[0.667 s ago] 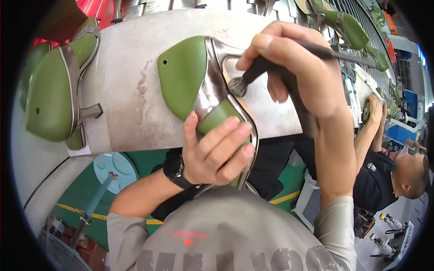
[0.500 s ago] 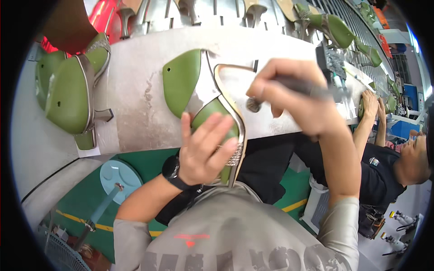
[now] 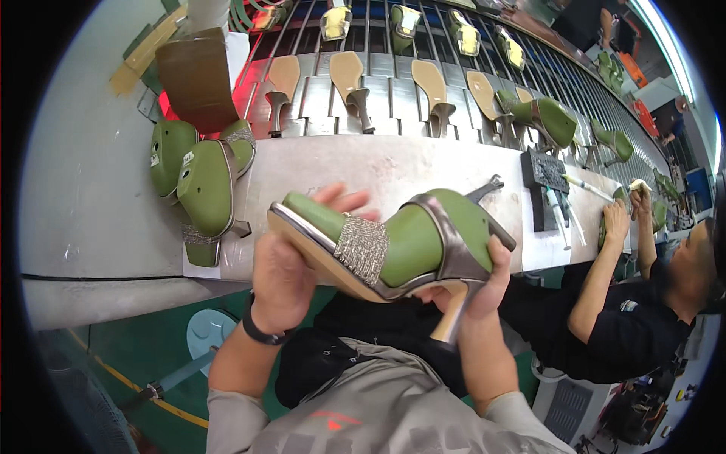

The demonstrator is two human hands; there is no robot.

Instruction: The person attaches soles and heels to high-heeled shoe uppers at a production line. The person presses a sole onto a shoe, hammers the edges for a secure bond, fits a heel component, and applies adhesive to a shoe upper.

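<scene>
Both my hands hold a high-heeled sandal (image 3: pixel 457 246) on a green shoe last (image 3: pixel 412 246), above the near edge of the work table. It lies sideways, toe to the left, with a glittery toe band, a bronze back strap and the heel pointing down. My left hand (image 3: pixel 283 276) is around the toe end, its palm against the sole; its outstretched fingers show blurred behind. My right hand (image 3: pixel 488 291) grips the heel end, thumb up at the back. Behind the sandal, a metal tool with a forked end (image 3: pixel 491 185) lies partly hidden on the table.
More green-lasted sandals (image 3: pixel 206 189) stand at the table's left. A dark block (image 3: pixel 541 170) with syringe-like tubes (image 3: pixel 558 212) sits at right. Beyond, a slatted conveyor (image 3: pixel 318 83) carries several heeled soles (image 3: pixel 349 79). A co-worker (image 3: pixel 628 303) works at the right.
The sandal has been lifted off the table and turned sideways, toe left. My right hand has let go of the dark-handled tool and taken the heel end; my left hand has shifted to the toe.
</scene>
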